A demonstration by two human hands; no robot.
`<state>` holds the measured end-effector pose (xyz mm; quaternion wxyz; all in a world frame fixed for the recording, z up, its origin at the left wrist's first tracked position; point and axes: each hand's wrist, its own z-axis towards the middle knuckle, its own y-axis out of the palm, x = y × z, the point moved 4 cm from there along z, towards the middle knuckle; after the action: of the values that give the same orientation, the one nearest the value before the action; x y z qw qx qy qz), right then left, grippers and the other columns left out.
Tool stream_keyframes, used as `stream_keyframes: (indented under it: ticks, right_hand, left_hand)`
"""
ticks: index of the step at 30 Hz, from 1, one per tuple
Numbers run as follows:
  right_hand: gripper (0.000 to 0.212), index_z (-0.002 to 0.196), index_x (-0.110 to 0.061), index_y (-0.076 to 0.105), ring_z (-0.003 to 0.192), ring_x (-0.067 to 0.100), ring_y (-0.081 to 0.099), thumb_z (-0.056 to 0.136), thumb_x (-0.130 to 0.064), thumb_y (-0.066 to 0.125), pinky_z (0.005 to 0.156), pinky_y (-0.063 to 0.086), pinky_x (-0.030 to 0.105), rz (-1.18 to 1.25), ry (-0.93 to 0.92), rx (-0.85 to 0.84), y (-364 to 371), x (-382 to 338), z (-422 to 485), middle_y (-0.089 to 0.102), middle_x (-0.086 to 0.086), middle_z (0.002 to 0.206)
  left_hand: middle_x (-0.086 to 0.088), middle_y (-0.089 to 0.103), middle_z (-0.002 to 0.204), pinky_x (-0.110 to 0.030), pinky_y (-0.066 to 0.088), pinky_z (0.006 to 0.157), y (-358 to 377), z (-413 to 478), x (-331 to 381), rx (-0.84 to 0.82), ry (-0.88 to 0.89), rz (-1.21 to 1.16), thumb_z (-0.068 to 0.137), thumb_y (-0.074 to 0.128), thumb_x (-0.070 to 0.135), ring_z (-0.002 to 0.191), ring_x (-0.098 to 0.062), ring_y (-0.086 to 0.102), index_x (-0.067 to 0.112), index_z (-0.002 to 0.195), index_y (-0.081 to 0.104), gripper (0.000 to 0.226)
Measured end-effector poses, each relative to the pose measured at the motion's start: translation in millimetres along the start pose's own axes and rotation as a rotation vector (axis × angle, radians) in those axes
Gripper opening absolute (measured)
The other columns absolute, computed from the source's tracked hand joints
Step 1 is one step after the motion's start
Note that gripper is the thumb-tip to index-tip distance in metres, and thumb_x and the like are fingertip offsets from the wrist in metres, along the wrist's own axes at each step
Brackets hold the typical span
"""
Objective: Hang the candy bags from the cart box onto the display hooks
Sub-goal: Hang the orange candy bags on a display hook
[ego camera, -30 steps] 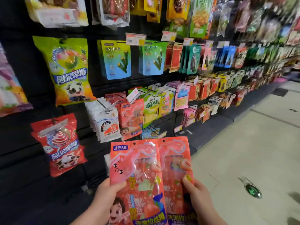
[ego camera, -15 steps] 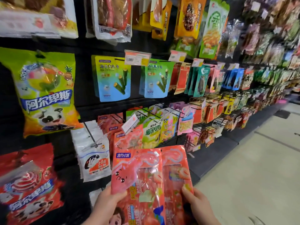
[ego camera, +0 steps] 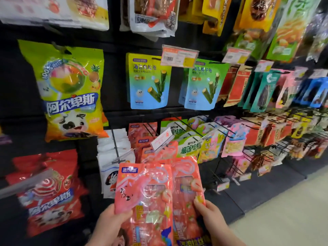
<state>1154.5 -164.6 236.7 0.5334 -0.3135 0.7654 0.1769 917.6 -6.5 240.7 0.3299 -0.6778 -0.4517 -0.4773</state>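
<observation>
Looks like the carry-to-hook step: gripping two glossy pink-red plastic candy bags (ego camera: 143, 196) just below the black wire hook (ego camera: 150, 129) of matching bags (ego camera: 138, 132), front one pinched in the left hand (ego camera: 110, 226), rear one in the right hand (ego camera: 211, 221). Probably needs lining the bag tops up with that hook's tip next.

- A black display wall (ego camera: 113, 103) carries rows of wire hooks (ego camera: 115, 144).
- At the left, a green lollipop bag (ego camera: 71, 93) hangs above a red lollipop bag (ego camera: 48, 192).
- Two blue-green seaweed-roll bags (ego camera: 149, 82) hang side by side, with white bags (ego camera: 106, 167) and orange-pink bags (ego camera: 142, 132) below them.
</observation>
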Motion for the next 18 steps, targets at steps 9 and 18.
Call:
stream_keyframes:
  ticks: [9,18]
  right_hand:
    - [0.019,0.102,-0.006,0.071,0.097,0.032,0.069,0.094,-0.017,0.057,0.093,0.053,0.046,0.013,0.017,-0.224,10,-29,51,0.075,0.014,0.095]
    - [0.022,0.095,-0.006,0.071,0.09,0.035,0.071,0.095,-0.023,0.057,0.089,0.054,0.05,-0.036,0.028,-0.331,12,-38,83,0.076,0.015,0.087]
  left_hand:
    - [-0.011,0.072,0.082,-0.035,0.043,0.078,18,-5,2,0.169,-0.048,-0.079,0.051,0.079,0.004,0.084,-0.025,0.062,0.007,0.082,0.07,0.032]
    - [-0.013,0.069,0.085,-0.028,0.043,0.066,32,-17,0,0.299,-0.029,-0.07,0.077,0.067,-0.015,0.077,-0.021,0.059,0.009,0.081,0.067,0.025]
